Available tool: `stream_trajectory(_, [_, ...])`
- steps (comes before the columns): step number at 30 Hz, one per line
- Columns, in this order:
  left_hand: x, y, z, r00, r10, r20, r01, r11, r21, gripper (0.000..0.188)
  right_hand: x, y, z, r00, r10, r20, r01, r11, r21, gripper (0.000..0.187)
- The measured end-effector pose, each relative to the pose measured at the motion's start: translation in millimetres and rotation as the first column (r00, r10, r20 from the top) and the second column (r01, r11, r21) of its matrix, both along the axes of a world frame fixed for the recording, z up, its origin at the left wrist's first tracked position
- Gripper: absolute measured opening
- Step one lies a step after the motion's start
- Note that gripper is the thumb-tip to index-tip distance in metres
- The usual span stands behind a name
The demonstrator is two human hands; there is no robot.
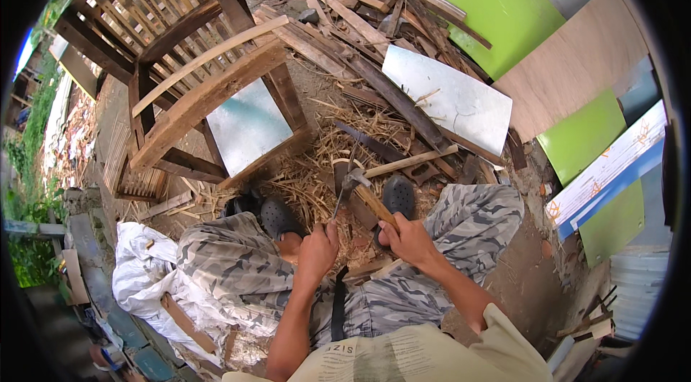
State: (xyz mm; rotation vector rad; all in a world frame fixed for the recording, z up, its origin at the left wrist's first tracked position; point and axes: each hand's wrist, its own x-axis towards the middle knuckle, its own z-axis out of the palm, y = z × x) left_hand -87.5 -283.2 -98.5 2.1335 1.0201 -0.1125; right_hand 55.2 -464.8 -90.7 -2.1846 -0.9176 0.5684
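My right hand [410,242] is closed around the wooden handle of a claw hammer [371,202], whose grey metal head lies toward the middle of the view. My left hand [317,251] grips a thin dark metal rod [338,203] that points up and away beside the hammer head; its exact kind is not clear. Under the hammer, between my feet, is a brown wooden block [362,214], partly hidden by the tool. A light wooden stick [410,161] lies just beyond. A hand saw [371,143] rests on the shavings past the hammer.
A wooden chair frame [209,112] with a slatted back stands at the far left. Scrap wood [345,15] is piled at the back. White [450,98] and green [475,8] boards lie at the right. A white sack [144,267] is beside my left leg.
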Motion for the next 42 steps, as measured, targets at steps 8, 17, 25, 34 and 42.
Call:
stream_trajectory(8, [1.8, -8.0, 4.3, 1.000, 0.016, 0.018, -0.015, 0.998, -0.061, 0.054, -9.2, -2.1, 45.3, 0.997, -0.072, -0.017, 0.073, 0.929, 0.362, 0.031])
stream_trajectory(17, [-2.0, -7.8, -29.8, 0.994, 0.102, -0.035, -0.104, 0.991, -0.084, 0.057, -8.9, -13.1, -31.1, 0.984, -0.097, -0.148, 0.107, 0.993, 0.059, 0.044])
stream_trajectory(25, [0.4, -1.7, -62.1, 0.973, 0.207, 0.099, -0.180, 0.957, -0.228, 0.064, 22.2, 40.3, -50.2, 0.823, -0.485, -0.296, 0.462, 0.874, -0.149, 0.040])
stream_trajectory(34, [16.2, 2.2, -42.1, 0.887, 0.459, 0.058, -0.268, 0.611, -0.745, 0.069, 38.8, 37.9, -205.5, 0.806, -0.359, -0.470, 0.127, 0.881, -0.456, 0.039])
stream_trajectory(42, [32.6, 13.7, -35.5, 0.934, 0.355, -0.036, -0.268, 0.631, -0.728, 0.069, -3.0, 74.9, -27.7, 0.881, -0.223, -0.417, 0.149, 0.968, -0.204, 0.058])
